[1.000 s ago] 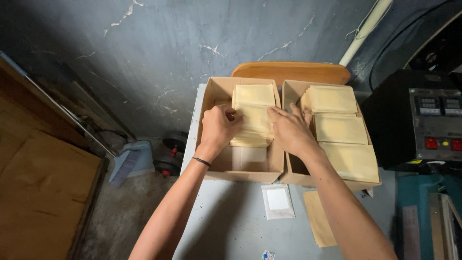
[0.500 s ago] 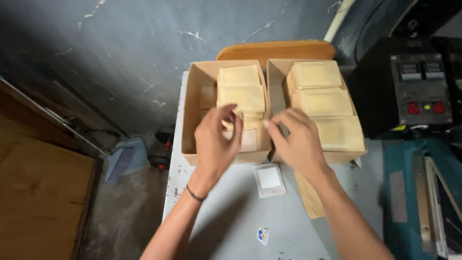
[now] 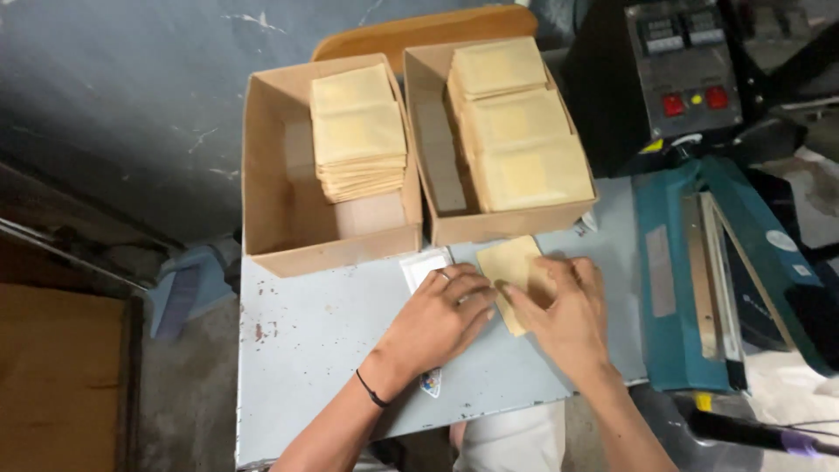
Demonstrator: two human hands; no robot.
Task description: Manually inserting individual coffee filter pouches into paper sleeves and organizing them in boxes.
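the person's left hand [image 3: 441, 319] now lies flat on the grey table [image 3: 315, 350], fingers spread and relaxed, covering part of a small white packet [image 3: 421, 267] and gripping nothing. beside it the right hand [image 3: 568, 310] presses down on a tan paper envelope [image 3: 516, 267], fingers together on its lower edge; whether the thumb is tucked under the paper cannot be told. half a second ago both hands were up at the left cardboard box [image 3: 288, 218], working at the stack of envelopes [image 3: 358, 131]; they have since drawn back toward the body, and one envelope has come with them onto the table. it lies just in front of the right cardboard box [image 3: 516, 225], tilted, touching the right hand. it looks as though a single envelope has been pulled out and is being laid beside the white packet. the left box's stack sits against its far side, with bare floor at the near end. the right box is packed full. farther right stand a teal heat sealer [image 3: 682, 280] and a black control unit [image 3: 686, 65].
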